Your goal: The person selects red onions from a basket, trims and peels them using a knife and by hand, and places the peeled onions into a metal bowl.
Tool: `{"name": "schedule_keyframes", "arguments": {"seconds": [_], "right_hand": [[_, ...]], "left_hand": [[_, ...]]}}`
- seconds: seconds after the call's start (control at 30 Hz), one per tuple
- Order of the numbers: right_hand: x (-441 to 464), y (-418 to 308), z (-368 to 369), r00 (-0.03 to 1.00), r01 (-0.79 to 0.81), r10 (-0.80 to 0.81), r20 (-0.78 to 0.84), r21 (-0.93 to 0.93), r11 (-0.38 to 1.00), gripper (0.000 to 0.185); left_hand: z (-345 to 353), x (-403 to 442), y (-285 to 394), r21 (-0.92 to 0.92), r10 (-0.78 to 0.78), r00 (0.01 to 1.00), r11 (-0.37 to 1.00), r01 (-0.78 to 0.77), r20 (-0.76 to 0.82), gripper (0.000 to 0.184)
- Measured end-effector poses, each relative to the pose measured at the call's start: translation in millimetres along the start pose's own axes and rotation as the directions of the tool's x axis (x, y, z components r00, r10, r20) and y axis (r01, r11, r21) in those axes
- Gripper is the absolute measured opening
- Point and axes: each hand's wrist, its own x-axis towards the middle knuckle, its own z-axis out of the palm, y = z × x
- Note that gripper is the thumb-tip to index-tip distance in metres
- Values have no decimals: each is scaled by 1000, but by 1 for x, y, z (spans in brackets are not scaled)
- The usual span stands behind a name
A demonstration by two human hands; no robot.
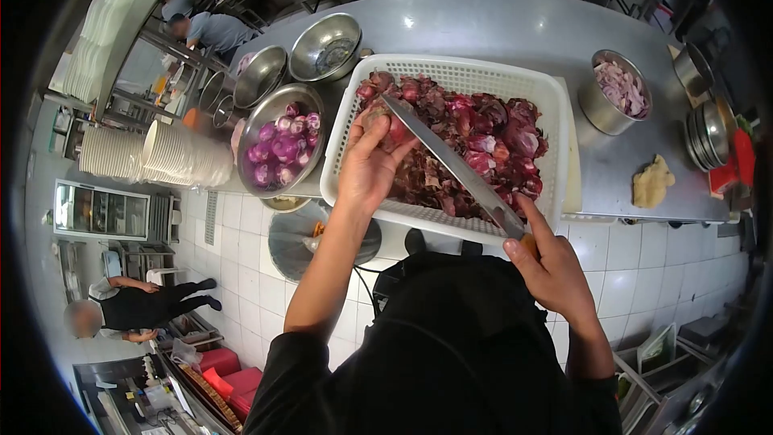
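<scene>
My left hand (368,163) is closed around a red onion (394,130) above the left part of a white perforated basket (555,105). In my right hand (551,262) is a large knife (455,163), gripped by its orange-yellow handle. Its long blade slants up and left across the basket, with the tip at the held onion. Red onions (527,141) and loose dry skins fill the basket. Left of it, a steel bowl (252,122) holds peeled purple onions (286,147).
Two steel bowls (326,39) stand behind the onion bowl. On the right are a steel pot (596,105) of cut onion and a yellowish cloth (652,185). A lined bin (290,246) stands below the counter edge. Other people (213,31) are at left.
</scene>
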Motion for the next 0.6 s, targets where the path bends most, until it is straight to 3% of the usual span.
{"name": "schedule_keyframes", "arguments": {"seconds": [0.47,0.6], "right_hand": [[-7,4,12,1000,-8,4,-30,-130,992,67],[0,6,22,991,82,-103,-84,-219,972,67]], "left_hand": [[18,-14,-8,127,51,998,991,-48,-21,32],[21,-22,-17,137,37,999,990,-32,-37,30]]}}
